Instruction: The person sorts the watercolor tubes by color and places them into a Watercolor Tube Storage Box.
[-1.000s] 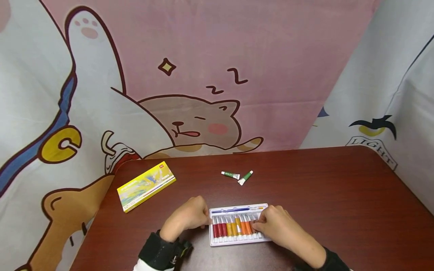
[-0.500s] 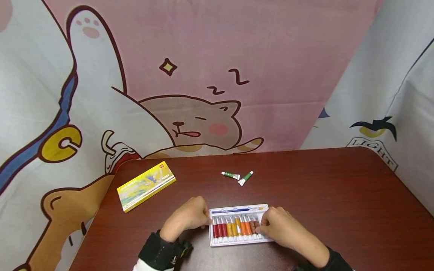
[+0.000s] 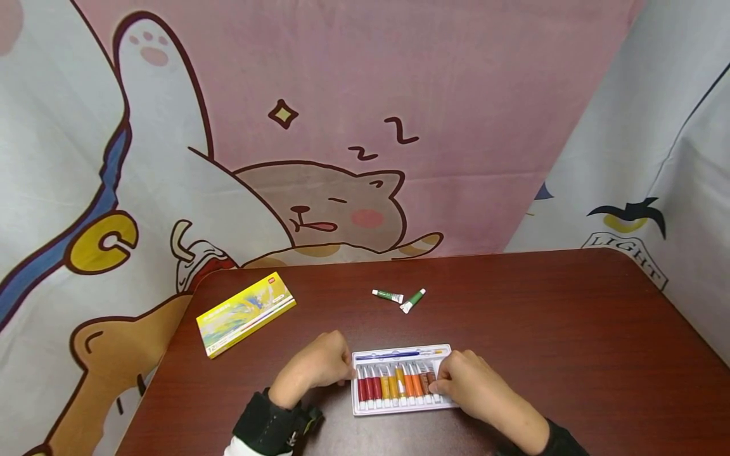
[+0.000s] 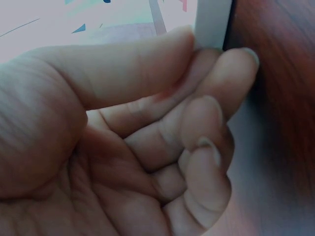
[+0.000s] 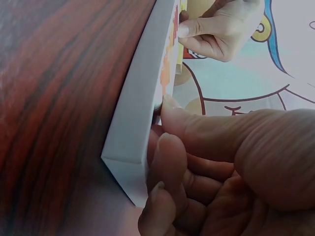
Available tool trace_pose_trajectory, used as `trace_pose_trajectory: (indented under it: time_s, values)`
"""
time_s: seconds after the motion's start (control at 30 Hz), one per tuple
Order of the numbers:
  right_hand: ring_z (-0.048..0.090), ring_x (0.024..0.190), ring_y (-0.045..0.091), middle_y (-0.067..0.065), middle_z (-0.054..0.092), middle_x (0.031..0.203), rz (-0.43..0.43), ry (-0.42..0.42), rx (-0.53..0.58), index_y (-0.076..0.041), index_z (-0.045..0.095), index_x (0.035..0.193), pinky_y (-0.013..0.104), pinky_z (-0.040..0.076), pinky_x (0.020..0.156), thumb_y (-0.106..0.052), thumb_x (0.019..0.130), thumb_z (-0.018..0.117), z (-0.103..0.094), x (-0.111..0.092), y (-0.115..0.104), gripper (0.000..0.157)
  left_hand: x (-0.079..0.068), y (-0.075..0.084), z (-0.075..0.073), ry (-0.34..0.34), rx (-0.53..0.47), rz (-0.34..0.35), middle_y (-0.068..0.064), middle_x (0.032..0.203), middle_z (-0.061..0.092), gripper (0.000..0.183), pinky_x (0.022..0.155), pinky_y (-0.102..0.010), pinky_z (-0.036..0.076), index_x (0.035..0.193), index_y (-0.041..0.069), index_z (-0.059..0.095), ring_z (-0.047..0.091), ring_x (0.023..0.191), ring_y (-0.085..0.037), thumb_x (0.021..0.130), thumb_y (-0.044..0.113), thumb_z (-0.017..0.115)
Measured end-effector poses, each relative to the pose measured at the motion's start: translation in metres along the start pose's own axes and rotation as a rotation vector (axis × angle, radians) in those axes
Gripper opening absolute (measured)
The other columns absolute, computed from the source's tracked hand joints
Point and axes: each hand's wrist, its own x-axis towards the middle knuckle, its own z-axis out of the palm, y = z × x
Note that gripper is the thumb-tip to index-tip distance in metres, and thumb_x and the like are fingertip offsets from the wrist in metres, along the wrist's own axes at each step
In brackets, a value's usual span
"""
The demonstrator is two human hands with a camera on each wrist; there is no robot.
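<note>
On the worktop (image 3: 542, 316), the paint tray (image 3: 405, 410) is pinched by curled fingers of the left hand (image 3: 320, 359), seemingly for steadiness, while bent fingers of the right hand (image 3: 476, 383) are placed at the brown tubes (image 3: 424, 382), their hold being unclear.

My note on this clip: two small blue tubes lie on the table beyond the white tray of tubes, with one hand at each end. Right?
Not quite: the head view shows the left tube and the right tube are green, not blue. They do lie on the table beyond the white tray, with the left hand and right hand at its ends.
</note>
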Motion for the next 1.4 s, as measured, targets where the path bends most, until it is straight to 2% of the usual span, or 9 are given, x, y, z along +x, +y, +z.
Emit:
trace_pose_trajectory:
  time_s: [0.47,0.8,1.07,1.17,1.27,1.4]
  values:
    - [0.039,0.047,0.003,-0.016,0.047,0.049,0.011,0.012,-0.031,-0.024,0.055,0.050,0.026,0.038,0.044,-0.029,0.074,0.077,0.006,0.003,0.000,0.033,-0.002,0.000,-0.001,-0.002,-0.010,-0.018,-0.002,0.050,0.060,0.025,0.042,-0.026,0.036,0.054,0.014,0.063,0.048,0.044,-0.011,0.077,0.015,0.075]
    - [0.039,0.048,0.002,-0.016,0.050,0.051,-0.006,0.003,-0.008,-0.024,0.057,0.051,0.025,0.038,0.044,-0.025,0.075,0.077,0.000,0.003,0.001,0.031,-0.002,0.003,-0.002,-0.003,-0.009,-0.019,-0.002,0.049,0.059,0.025,0.043,-0.026,0.035,0.054,0.013,0.063,0.048,0.044,-0.012,0.076,0.016,0.075]
    - [0.033,0.046,0.002,-0.016,0.042,0.051,0.013,0.012,-0.044,-0.026,0.054,0.055,0.023,0.029,0.041,-0.031,0.080,0.073,-0.007,0.004,-0.004,0.031,0.000,0.005,-0.002,-0.008,0.007,-0.019,-0.001,0.049,0.060,0.025,0.044,-0.027,0.035,0.054,0.014,0.063,0.048,0.045,-0.012,0.076,0.017,0.075]
    - [0.036,0.048,0.001,-0.016,0.047,0.056,-0.038,0.056,-0.042,-0.025,0.062,0.066,0.023,0.032,0.042,-0.029,0.082,0.071,-0.013,0.010,-0.006,0.020,0.000,0.005,-0.001,-0.012,0.005,-0.022,-0.002,0.050,0.060,0.025,0.044,-0.027,0.036,0.054,0.014,0.063,0.048,0.045,-0.012,0.076,0.017,0.075]
    - [0.046,0.058,0.000,-0.015,0.055,0.069,-0.155,0.115,-0.064,-0.020,0.067,0.079,0.024,0.042,0.050,-0.026,0.083,0.071,-0.019,0.021,-0.006,0.008,0.000,0.003,-0.001,-0.011,0.001,-0.026,-0.002,0.051,0.061,0.025,0.044,-0.026,0.036,0.055,0.014,0.063,0.050,0.045,-0.012,0.076,0.016,0.075]
    - [0.054,0.080,0.004,-0.010,0.062,0.089,-0.298,0.195,-0.180,-0.017,0.067,0.095,0.032,0.051,0.065,-0.027,0.083,0.071,-0.025,0.042,-0.001,0.016,-0.001,0.001,0.000,-0.006,-0.006,-0.022,-0.002,0.051,0.061,0.024,0.043,-0.026,0.037,0.055,0.014,0.063,0.050,0.045,-0.012,0.076,0.015,0.076]
